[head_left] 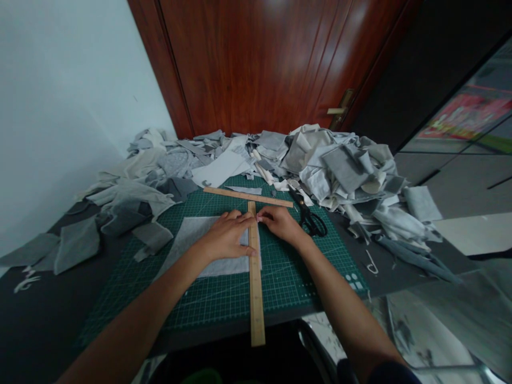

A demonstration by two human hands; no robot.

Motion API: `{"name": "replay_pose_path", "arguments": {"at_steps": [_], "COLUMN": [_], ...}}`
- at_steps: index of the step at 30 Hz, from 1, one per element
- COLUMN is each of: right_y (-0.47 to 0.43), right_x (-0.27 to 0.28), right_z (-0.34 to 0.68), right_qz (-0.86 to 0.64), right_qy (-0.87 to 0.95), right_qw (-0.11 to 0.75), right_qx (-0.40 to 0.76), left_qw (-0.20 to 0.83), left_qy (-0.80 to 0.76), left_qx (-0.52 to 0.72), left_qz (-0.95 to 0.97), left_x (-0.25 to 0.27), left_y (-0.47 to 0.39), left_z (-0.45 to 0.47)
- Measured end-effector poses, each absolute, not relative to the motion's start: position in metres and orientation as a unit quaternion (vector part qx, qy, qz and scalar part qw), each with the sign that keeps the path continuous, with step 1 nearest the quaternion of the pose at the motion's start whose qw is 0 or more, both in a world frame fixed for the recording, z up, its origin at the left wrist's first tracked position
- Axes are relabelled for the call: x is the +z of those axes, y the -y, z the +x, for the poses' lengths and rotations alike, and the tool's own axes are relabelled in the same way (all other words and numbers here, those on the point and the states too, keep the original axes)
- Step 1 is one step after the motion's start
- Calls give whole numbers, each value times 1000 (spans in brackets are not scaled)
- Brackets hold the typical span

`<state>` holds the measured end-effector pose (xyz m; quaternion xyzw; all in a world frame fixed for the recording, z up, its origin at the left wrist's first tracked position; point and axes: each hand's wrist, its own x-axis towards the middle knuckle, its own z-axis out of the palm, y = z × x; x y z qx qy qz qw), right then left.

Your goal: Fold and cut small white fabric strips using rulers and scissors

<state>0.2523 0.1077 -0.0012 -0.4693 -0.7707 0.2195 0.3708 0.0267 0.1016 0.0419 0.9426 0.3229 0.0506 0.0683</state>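
Note:
A grey piece of fabric (228,266) lies flat on the green cutting mat (296,288). Across its right edge runs a wooden ruler (256,298), lengthwise toward me, its near end jutting past the table edge. My left hand (227,234) is spread over fabric and ruler, fingertips and thumb pressing on the ruler. On the ruler's other side, near its far end, my right hand (280,223) is closed in a pinch at the fabric edge; what it pinches is too small to make out. A second wooden ruler (248,197) lies crosswise beyond. Black-handled scissors (314,221) rest right of my right hand.
Heaps of grey and white fabric scraps (344,165) line the back and right; another heap (136,186) sits at the left. Loose scraps (78,242) lie front left. A wooden door (256,64) stands behind the table (36,309).

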Motion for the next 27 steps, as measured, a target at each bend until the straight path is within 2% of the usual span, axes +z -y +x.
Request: {"name": "replay_pose_path", "arguments": {"at_steps": [14,20,27], "right_y": [-108,-103,-108], "right_x": [3,9,5], "right_z": [245,250,253], "right_qz": [-507,-484,-503], "right_qy": [773,781,745], "right_qw": [334,314,355], "right_qx": [184,239,257], "left_qw": [68,68,61], "left_qy": [-320,-312,-324], "left_qx": [62,63,52], "left_qz": [943,945,943], "left_x": [43,42,42], "left_y": [-100,-100,-100], "left_z": [26,26,27]}}
